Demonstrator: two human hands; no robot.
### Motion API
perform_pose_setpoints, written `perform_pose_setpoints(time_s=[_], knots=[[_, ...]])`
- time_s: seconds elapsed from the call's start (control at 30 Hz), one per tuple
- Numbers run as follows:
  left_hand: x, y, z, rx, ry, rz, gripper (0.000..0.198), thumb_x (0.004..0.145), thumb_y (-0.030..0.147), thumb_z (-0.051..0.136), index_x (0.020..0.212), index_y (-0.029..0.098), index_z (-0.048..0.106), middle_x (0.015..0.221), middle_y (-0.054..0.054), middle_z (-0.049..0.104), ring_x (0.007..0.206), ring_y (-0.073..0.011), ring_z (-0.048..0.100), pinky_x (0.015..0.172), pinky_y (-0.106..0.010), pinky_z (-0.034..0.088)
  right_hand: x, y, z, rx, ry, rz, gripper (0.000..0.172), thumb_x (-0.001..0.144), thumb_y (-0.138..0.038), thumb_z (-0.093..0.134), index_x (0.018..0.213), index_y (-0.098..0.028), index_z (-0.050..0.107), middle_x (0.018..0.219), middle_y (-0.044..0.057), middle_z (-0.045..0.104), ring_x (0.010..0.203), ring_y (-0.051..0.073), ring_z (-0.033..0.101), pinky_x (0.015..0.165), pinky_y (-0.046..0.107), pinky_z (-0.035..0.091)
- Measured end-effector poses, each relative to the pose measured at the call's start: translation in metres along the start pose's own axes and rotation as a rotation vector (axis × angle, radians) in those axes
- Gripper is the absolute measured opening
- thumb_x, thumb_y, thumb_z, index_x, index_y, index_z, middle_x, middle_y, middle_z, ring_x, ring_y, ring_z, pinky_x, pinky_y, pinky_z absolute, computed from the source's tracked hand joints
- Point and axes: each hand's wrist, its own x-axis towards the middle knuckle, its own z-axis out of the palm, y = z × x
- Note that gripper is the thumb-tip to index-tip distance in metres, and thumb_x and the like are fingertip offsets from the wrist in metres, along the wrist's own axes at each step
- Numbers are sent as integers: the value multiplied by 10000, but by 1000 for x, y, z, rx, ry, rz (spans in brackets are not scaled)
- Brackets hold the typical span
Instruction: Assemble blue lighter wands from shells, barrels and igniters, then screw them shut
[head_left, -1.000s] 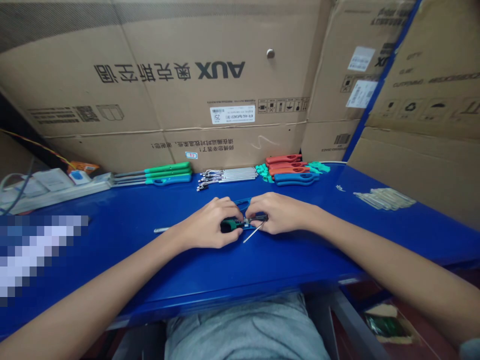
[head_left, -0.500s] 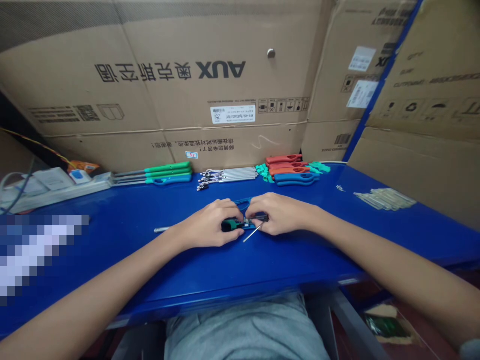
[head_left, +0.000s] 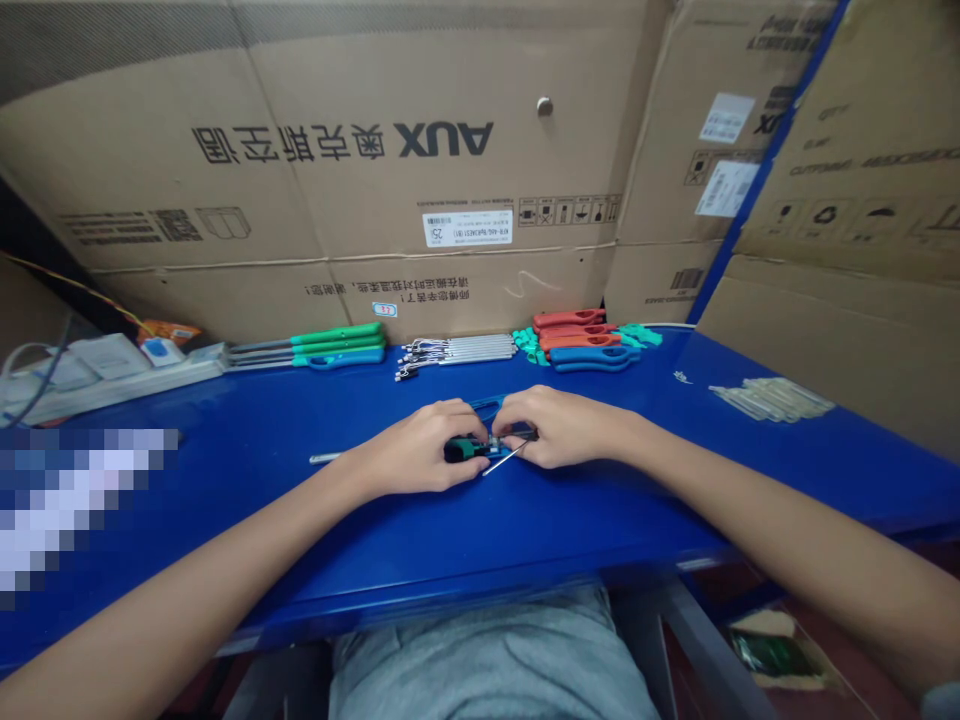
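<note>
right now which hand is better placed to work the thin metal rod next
Probably the right hand: the thin metal rod juts from its fingers, while the left hand is curled around the dark green part.

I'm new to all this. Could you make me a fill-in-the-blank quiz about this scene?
The left hand and right hand are over a tabletop colored ____.
On the cardboard behind, big upside-down Latin letters spell ____.
A thin metal rod extends from the ____ hand.

Missing words: blue; AUX; right.
</note>
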Motion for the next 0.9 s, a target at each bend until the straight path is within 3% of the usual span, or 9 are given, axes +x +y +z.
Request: perform_pose_setpoints(time_s=[0.73,0.9], knots=[[-1,-1,0,-1,-11,39,124,868,270,607,882,181,692,957,-56,659,899,-182,618,809,-283,481,-1,5,-6,82,-22,1,295,778,-64,552,990,-157,735,943,58,731,774,151,613,716,245,438],[-1,-2,0,4,-6,31,135,866,292,611,868,179,685,939,-53,659,890,-185,615,804,-290,484,-4,11,-14,142,-45,59,245,772,-106,583,949,-151,746,911,42,745,691,127,603,641,224,430]])
